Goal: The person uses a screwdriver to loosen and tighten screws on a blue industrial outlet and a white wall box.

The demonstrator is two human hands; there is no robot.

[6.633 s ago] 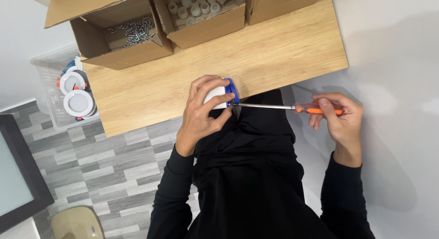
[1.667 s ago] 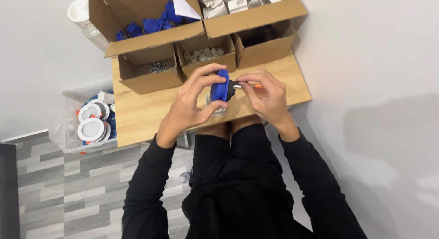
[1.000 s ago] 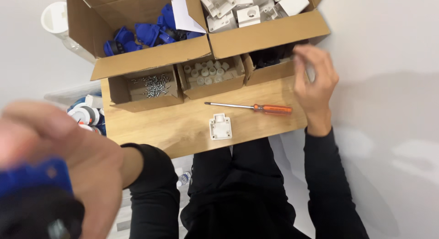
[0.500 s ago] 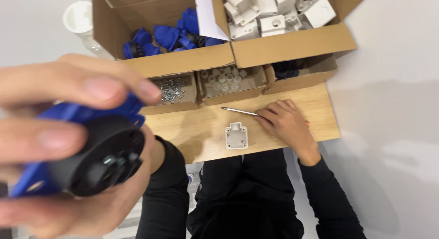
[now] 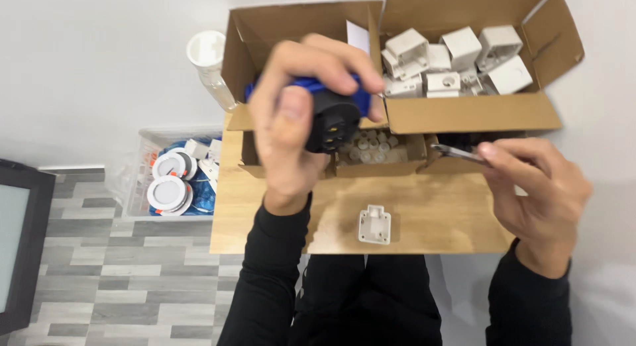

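Observation:
My left hand (image 5: 298, 121) grips a blue and black round plug part (image 5: 331, 117), held up above the small wooden table (image 5: 265, 220) in front of the open cardboard boxes. To the right, my right hand (image 5: 540, 187) holds a screwdriver (image 5: 457, 152); only its metal shaft shows, pointing left over a small box, and the handle is hidden in my palm. A small white plastic cover (image 5: 374, 225) lies flat on the table between my arms.
A large cardboard box (image 5: 477, 111) at the back holds several white square housings (image 5: 457, 61). Small open boxes with little parts (image 5: 374, 147) sit in front of it. A clear bin with round white lamps (image 5: 169, 184) stands left of the table. A white tube (image 5: 209, 54) stands behind.
My left hand has carried the blue and black part away from the camera, toward the boxes. My right hand has lifted the screwdriver off the table and moved right.

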